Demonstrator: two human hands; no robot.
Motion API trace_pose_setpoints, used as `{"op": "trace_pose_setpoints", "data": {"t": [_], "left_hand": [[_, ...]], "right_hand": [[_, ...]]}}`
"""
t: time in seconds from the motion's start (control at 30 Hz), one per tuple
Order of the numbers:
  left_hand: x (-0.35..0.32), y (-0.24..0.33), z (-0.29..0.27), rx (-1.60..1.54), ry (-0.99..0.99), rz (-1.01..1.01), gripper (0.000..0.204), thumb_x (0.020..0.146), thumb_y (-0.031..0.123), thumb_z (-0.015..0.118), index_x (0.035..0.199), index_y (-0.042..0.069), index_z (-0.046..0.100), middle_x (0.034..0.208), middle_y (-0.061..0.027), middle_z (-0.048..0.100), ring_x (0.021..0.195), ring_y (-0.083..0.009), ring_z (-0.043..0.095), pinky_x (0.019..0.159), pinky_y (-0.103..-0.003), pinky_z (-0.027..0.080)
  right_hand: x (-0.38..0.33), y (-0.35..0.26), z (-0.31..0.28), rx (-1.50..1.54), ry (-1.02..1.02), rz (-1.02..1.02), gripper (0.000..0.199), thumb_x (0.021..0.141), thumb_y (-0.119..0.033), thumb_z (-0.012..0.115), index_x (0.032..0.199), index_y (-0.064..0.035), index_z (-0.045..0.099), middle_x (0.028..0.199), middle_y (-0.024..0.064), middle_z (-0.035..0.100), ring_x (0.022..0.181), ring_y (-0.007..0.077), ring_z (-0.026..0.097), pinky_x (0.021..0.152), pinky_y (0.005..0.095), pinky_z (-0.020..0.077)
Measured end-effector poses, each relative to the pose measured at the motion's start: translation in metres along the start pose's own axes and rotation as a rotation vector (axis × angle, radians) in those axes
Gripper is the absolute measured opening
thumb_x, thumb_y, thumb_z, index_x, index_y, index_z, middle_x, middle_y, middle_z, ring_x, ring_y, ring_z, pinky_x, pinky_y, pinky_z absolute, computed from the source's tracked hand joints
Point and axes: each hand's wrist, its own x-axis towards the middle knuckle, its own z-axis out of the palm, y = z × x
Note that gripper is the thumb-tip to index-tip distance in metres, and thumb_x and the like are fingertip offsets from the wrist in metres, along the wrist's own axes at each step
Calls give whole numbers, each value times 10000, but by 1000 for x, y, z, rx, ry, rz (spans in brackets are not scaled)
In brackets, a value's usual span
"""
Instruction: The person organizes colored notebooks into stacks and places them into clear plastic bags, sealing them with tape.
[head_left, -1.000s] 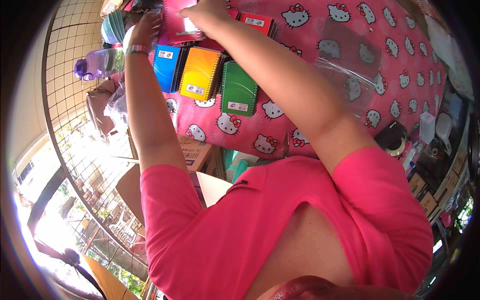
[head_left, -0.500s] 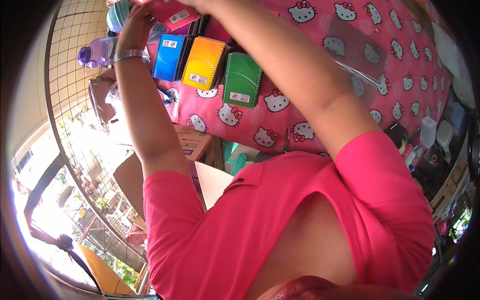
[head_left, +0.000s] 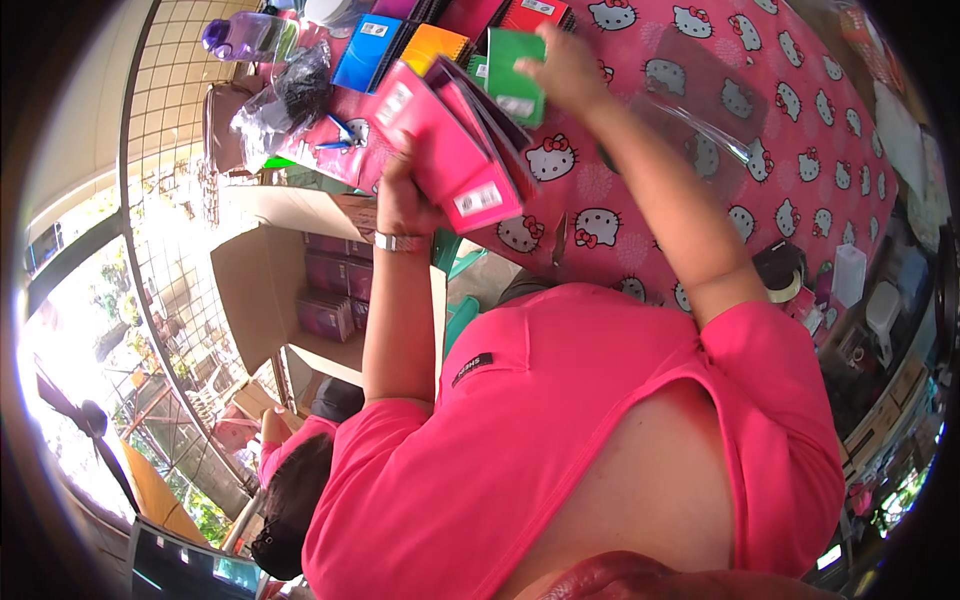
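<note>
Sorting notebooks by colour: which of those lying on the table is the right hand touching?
The green notebook; the right hand rests on its edge, while the orange notebook and blue notebook lie untouched further left.

— What's the surface [head_left: 760, 130] like?
— Covered in a pink cloth with cartoon cats. Just beyond my left hand [head_left: 400, 195] lie a blue notebook [head_left: 365, 50] and an orange one [head_left: 432, 45]; a green notebook [head_left: 512, 70] lies beside my right hand [head_left: 560, 70].
— Anything else?
— A purple bottle [head_left: 245, 35], far left.

Your left hand [head_left: 402, 195] fingers hide behind the pink notebooks [head_left: 455, 150]; top notebooks [head_left: 500, 12] cut off by frame edge.
</note>
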Motion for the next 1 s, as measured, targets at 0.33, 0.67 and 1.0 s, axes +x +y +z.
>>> {"op": "trace_pose_setpoints", "data": {"t": [0.33,0.67,1.0], "left_hand": [[-53,-43,-42,-392,-59,77,560,839,362,646,1266,49,463,1234,-114,564,1101,-265,571,931,-434,472],[-32,-32,-53,-156,14,43,360,787,56,625,1132,-13,547,1027,-128,653,881,-247,666,788,-370,565],[-22,-23,-68,-457,38,112,863,768,711,480,1353,82,396,1298,-126,513,1161,-286,523,974,-451,428]], "right_hand": [[-6,-135,-46,222,-507,-400,473,767,-303,737,1069,18,567,917,183,652,880,242,644,772,330,488],[86,-60,68,-158,277,-186,298,738,-169,655,981,-11,586,891,210,637,798,350,638,726,434,516],[-15,-233,24,-219,-1222,-1166,343,680,-9,612,999,-123,663,908,113,671,886,290,643,776,386,498]]}}
